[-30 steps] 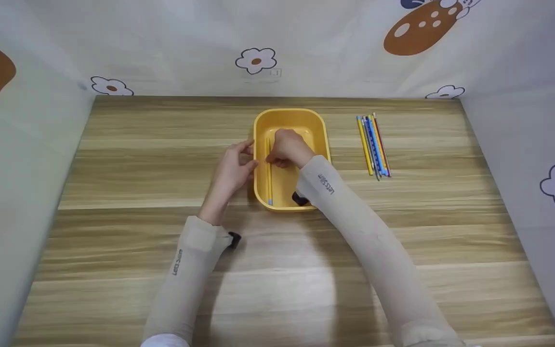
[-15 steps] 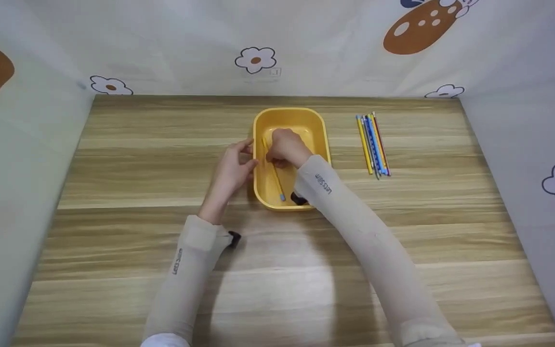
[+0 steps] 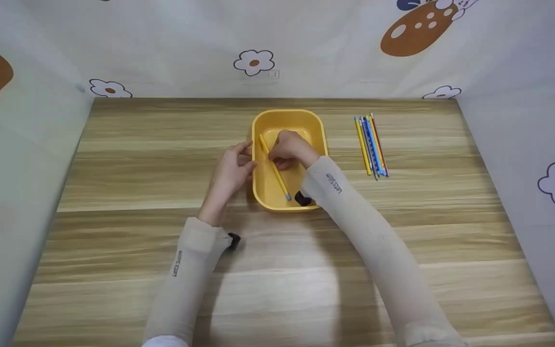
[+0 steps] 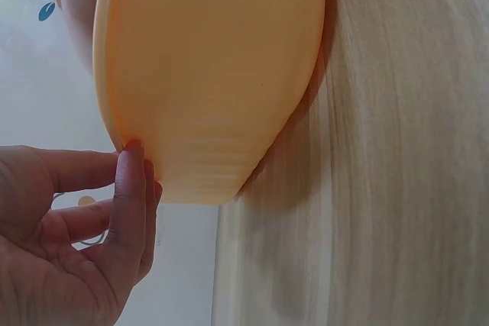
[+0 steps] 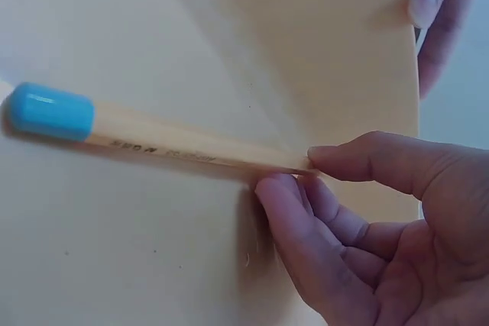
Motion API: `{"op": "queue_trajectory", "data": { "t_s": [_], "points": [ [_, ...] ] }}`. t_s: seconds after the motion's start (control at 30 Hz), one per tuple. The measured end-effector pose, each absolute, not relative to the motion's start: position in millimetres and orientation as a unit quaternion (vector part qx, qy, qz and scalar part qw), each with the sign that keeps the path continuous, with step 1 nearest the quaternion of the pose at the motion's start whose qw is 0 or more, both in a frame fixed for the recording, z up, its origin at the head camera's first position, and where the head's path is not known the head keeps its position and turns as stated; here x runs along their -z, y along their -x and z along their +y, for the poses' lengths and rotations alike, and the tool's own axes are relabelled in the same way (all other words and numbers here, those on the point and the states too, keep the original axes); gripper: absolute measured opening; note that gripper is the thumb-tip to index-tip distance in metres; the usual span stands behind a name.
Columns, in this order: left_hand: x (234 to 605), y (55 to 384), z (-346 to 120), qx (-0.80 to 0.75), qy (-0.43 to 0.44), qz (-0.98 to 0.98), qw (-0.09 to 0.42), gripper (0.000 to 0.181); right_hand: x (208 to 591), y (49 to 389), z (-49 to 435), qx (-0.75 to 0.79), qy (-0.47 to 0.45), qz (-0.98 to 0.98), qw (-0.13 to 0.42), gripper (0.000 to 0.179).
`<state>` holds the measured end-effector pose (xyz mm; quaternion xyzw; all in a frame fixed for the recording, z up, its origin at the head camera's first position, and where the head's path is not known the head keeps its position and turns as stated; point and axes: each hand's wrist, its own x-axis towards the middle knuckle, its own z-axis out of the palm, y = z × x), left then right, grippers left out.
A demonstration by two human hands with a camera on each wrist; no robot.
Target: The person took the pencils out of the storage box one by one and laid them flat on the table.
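A yellow pencil (image 3: pixel 280 180) with a light blue end lies slantwise inside the yellow plastic bin (image 3: pixel 277 208), its blue end toward the near side. My right hand (image 3: pixel 293 147) reaches into the bin and pinches the pencil between thumb and fingertips, as the right wrist view shows close up. On the bin's left side, my left hand (image 3: pixel 231 167) holds the rim. In the left wrist view, the fingers (image 4: pixel 131 188) touch the bin's outer wall near the rim; in the right wrist view a left fingertip shows over that edge.
Several pencils (image 3: pixel 373 147) in yellow, blue, grey and dark red lie bunched on the wooden table (image 3: pixel 128 193), right of the bin. A patterned cloth wall (image 3: pixel 176 53) rises behind the table, and others flank it left and right.
The pencil has turned in the bin: its blue end has swung to the right, from along the left wall to a slant. The left hand has stayed at the rim.
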<state>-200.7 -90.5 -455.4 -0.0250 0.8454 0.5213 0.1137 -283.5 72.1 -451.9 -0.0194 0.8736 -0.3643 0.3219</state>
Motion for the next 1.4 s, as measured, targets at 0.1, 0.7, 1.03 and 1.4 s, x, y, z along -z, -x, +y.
{"op": "queue_trajectory", "data": {
  "t_s": [0.1, 0.7, 1.03, 1.4],
  "points": [
    [455, 200, -91, -0.517, 0.026, 0.848, 0.117, 0.057, 450, 284, 75, 0.378, 0.026, 0.866, 0.326, 0.018],
    [457, 198, -93, -0.515, 0.029, 0.849, 0.112, 0.057, 425, 285, 97, 0.452, 0.011, 0.842, 0.293, 0.008],
    [456, 198, -93, -0.524, 0.022, 0.844, 0.113, 0.057, 404, 288, 119, 0.496, -0.004, 0.825, 0.271, 0.006],
    [455, 200, -91, -0.509, 0.022, 0.854, 0.107, 0.055, 393, 295, 155, 0.510, -0.029, 0.823, 0.247, 0.007]
  ]
}}
